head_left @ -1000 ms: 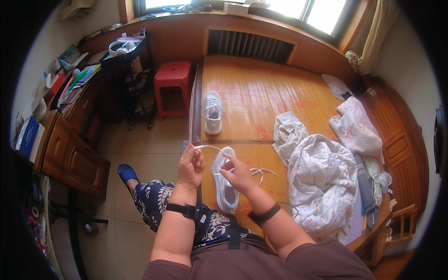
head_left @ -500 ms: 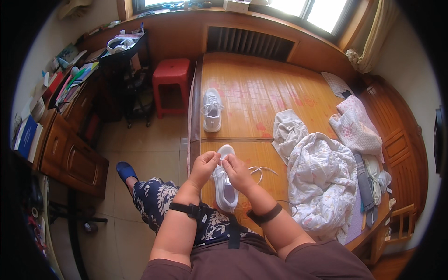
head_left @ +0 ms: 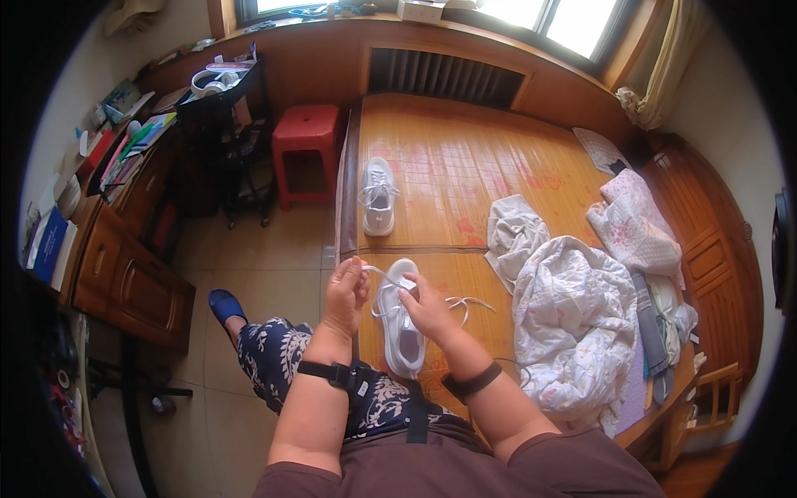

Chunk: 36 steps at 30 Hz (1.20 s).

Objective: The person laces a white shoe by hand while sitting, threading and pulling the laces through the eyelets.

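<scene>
On the mat in front of me lies a white sneaker [head_left: 403, 353], toe pointing away, its opening toward me. My left hand [head_left: 345, 297] is closed in a pinch on a white shoelace [head_left: 375, 270], at the left of the toe. The lace runs from those fingers across to the shoe's upper. My right hand [head_left: 431, 309] grips the upper at the lacing from the right, fingertips partly hidden. A loose lace end [head_left: 470, 302] trails on the mat to the right. Farther off stands the matching sneaker [head_left: 378, 199], with its lace in place.
The bed is covered by a bamboo mat [head_left: 465, 153]. Rumpled white bedding [head_left: 573, 324] and a grey-white cloth [head_left: 513, 236] lie to the right. A red stool [head_left: 305, 137] stands left of the bed, beyond it a cluttered desk [head_left: 124, 274]. My foot wears a blue slipper [head_left: 224, 305].
My left hand has moved left, away from my right hand, drawing the lace out to the side. The right hand has stayed at the shoe's lacing.
</scene>
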Motion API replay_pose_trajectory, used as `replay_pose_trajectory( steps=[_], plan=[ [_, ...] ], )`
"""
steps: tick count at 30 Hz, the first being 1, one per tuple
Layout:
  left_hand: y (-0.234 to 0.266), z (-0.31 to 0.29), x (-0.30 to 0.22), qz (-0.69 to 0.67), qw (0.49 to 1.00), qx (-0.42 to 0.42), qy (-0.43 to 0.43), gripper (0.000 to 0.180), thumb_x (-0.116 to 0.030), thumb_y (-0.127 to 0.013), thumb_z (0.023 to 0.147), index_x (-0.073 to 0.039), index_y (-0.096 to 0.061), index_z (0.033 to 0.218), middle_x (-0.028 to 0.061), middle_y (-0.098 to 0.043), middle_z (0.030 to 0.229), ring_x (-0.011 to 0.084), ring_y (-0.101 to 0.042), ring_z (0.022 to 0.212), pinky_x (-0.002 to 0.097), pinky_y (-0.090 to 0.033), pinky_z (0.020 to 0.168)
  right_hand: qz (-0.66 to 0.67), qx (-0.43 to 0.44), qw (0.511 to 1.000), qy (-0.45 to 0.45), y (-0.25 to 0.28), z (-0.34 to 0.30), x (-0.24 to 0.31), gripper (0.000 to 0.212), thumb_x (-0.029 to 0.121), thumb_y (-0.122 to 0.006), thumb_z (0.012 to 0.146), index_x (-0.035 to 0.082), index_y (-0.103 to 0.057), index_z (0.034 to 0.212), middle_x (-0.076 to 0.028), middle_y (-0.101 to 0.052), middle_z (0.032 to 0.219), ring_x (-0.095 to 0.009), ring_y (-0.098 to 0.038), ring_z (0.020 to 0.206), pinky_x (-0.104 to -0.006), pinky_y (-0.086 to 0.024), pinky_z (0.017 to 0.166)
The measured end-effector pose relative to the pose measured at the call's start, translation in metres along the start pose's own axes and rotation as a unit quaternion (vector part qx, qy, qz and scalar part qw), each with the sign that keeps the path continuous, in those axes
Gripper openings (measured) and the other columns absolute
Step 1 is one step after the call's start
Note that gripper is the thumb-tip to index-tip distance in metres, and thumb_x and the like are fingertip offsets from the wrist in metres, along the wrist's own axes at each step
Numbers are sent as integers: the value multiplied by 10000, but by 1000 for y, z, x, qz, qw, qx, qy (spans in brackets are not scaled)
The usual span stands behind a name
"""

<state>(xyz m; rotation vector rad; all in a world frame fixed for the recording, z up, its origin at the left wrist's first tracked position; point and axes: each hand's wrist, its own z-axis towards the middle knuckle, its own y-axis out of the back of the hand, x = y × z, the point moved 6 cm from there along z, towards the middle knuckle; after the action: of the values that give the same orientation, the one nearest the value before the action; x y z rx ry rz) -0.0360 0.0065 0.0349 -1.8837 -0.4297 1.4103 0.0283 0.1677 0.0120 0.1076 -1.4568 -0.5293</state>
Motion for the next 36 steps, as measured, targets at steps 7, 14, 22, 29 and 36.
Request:
replay_pose_trajectory(
  steps=[7, 14, 22, 29, 36],
  plan=[
    [0, 3, 11, 232, 970, 50, -50, 211, -262, -578, 978, -96, -594, 849, -47, -515, 705, 21, -416, 550, 182, -307, 464, 44, 49, 998, 2, -1, 2, 49, 227, 225, -551, 959, 43, -604, 1084, -136, -649, 794, -244, -639, 739, -362, -493, 671],
    [-4, 5, 16, 243, 967, 72, -32, 208, -262, -589, 970, -85, -599, 862, -52, -513, 688, 20, -410, 547, 170, -307, 479, 87, 22, 996, -10, 0, 4, 20, 235, 212, -523, 985, 20, -557, 854, -80, -570, 677, -158, -543, 602, -321, -438, 564],
    [-15, -5, 3, -10, 993, 107, 52, 275, -287, -539, 986, -44, -607, 877, -3, -548, 682, 61, -425, 513, 187, -325, 477, 91, 74, 993, -31, -11, 0, 18, 206, 186, -513, 987, 28, -577, 873, -39, -545, 664, -115, -516, 606, -295, -432, 562],
    [-11, -4, -2, -52, 990, 127, 36, 361, -353, -523, 987, -75, -569, 762, 41, -608, 727, 69, -424, 451, 186, -336, 439, 123, 103, 987, -27, -25, -5, 17, 200, 166, -525, 976, 3, -599, 1065, -42, -618, 790, -117, -578, 718, -268, -472, 657],
    [-2, 1, -4, 198, 978, 64, -31, 507, -465, -431, 1007, -61, -598, 750, 21, -588, 638, 56, -469, 464, 177, -332, 430, 178, 72, 978, -82, 4, -1, 1, 206, 170, -518, 988, 24, -631, 1079, -39, -648, 857, -84, -582, 735, -240, -481, 659]
  ],
)
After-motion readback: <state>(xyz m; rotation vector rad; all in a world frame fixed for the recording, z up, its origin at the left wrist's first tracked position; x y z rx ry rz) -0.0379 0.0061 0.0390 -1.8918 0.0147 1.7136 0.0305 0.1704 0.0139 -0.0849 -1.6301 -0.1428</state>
